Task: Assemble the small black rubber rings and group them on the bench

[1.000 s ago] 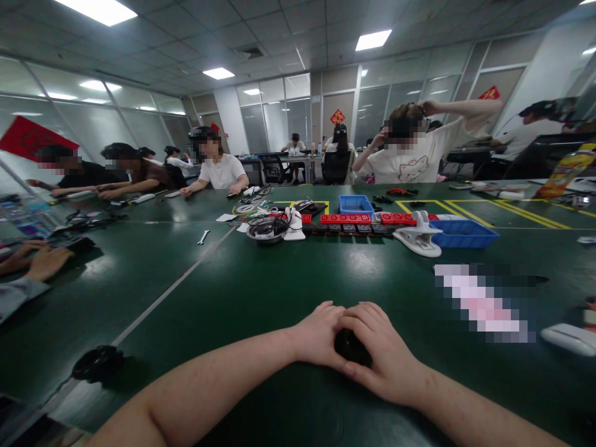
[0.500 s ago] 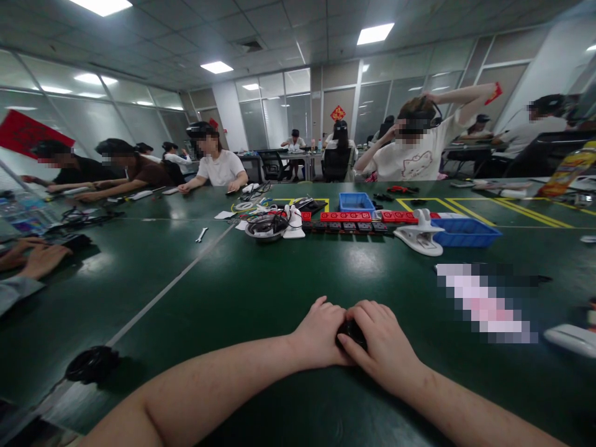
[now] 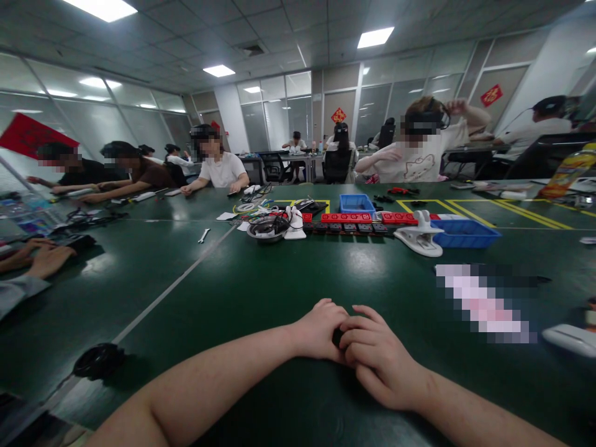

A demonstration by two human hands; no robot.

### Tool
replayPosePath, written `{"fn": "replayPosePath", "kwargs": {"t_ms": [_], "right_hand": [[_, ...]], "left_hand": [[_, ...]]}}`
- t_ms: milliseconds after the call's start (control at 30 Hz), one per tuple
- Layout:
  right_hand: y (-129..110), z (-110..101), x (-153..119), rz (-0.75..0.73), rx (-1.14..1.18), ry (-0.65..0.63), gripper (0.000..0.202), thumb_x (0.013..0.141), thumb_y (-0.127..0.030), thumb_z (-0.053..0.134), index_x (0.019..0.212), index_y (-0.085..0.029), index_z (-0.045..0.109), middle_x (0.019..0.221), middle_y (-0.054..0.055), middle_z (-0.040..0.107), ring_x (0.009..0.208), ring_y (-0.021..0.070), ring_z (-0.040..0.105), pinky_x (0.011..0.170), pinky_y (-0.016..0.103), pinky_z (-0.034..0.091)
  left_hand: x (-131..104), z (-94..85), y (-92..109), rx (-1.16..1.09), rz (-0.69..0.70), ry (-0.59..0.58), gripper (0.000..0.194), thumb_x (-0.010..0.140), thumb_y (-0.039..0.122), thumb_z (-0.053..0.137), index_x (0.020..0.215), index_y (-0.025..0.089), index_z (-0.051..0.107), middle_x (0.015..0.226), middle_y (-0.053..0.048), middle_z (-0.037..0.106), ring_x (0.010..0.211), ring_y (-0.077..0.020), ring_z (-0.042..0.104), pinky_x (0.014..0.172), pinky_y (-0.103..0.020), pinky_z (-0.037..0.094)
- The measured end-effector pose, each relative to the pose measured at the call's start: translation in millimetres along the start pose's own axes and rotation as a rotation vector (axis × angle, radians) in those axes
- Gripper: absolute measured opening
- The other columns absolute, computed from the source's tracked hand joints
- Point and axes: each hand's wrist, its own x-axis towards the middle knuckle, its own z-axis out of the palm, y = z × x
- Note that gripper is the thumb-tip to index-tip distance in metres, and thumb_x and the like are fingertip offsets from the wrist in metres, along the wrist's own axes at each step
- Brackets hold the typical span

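Note:
Low over the green table, my left hand (image 3: 321, 329) curls around a small, dark, rounded object (image 3: 337, 337). Most of that object is hidden behind my fingers, so its kind cannot be made out. My right hand (image 3: 379, 354) meets the left one from the right side. Its middle fingers are bent with their tips against the black object, and the forefinger is raised a little. Both forearms reach in from the bottom of the view.
Ahead are a red power strip (image 3: 347, 218), a white clamp (image 3: 421, 239), blue trays (image 3: 468, 234) and a metal bowl (image 3: 267, 230) with cables. A wrench (image 3: 203, 236) and black coil (image 3: 99, 361) lie left. A co-worker's hands (image 3: 49, 257) rest at far left.
My right hand has turned and its fingers have bent over the black object, which shows less now. Across the table, a person has lowered their raised arms somewhat.

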Motion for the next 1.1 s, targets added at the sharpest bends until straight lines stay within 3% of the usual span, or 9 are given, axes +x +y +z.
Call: {"fn": "replayPosePath", "kwargs": {"t_ms": [200,367,633,767,967,1100], "right_hand": [[5,2,-2,0.141,-0.074,0.099,0.022,0.074,-0.023,0.046,0.095,-0.018,0.052,0.092,0.006,0.057,0.088,0.0206,0.05,0.089,0.044,0.032],[11,9,-1,0.318,-0.132,0.075,0.023,0.078,-0.036,0.049,0.087,-0.015,0.05,0.083,0.008,0.053,0.079,0.0217,0.047,0.074,0.041,0.039],[7,11,3,0.438,-0.2,-0.005,0.011,0.074,-0.026,0.052,0.079,-0.017,0.049,0.079,0.005,0.051,0.074,0.02,0.047,0.069,0.037,0.038],[8,10,3,0.397,-0.165,0.008,0.006,0.072,-0.021,0.052,0.076,-0.018,0.05,0.076,0.004,0.052,0.073,0.0191,0.047,0.068,0.036,0.038],[7,7,3,0.212,-0.039,0.043,0.014,0.069,-0.013,0.045,0.079,-0.018,0.054,0.078,0.004,0.055,0.076,0.0179,0.049,0.07,0.034,0.039],[0,7,5,0.064,0.068,0.026,0.017,0.068,-0.01,0.037,0.066,-0.019,0.051,0.069,0.002,0.054,0.072,0.0151,0.05,0.076,0.036,0.038]], "left_hand": [[-3,-0.7,10,-0.009,-0.055,0.039,0.058,0.056,0.044,0.069,0.105,0.021,0.047,0.097,-0.002,0.055,0.095,-0.0218,0.051,0.097,-0.043,0.027],[-3,2.1,16,0.007,-0.145,0.086,0.062,0.053,0.052,0.069,0.1,0.017,0.048,0.093,-0.004,0.056,0.092,-0.023,0.052,0.101,-0.046,0.023],[-2,4.3,16,0.056,-0.186,0.069,0.046,0.058,0.049,0.065,0.088,0.018,0.05,0.084,-0.002,0.055,0.085,-0.0212,0.053,0.097,-0.043,0.028],[-1,5.0,10,0.027,-0.123,0.072,0.04,0.057,0.046,0.066,0.081,0.018,0.049,0.08,-0.001,0.056,0.081,-0.0197,0.054,0.095,-0.04,0.03],[1,-1.2,0,0.055,0.011,-0.006,0.035,0.057,0.043,0.068,0.074,0.018,0.049,0.075,0.002,0.054,0.079,-0.018,0.053,0.09,-0.035,0.033],[1,-4.6,-5,0.068,0.098,-0.03,0.032,0.058,0.04,0.068,0.073,0.018,0.051,0.074,0.002,0.053,0.077,-0.0166,0.052,0.082,-0.031,0.035]]}}
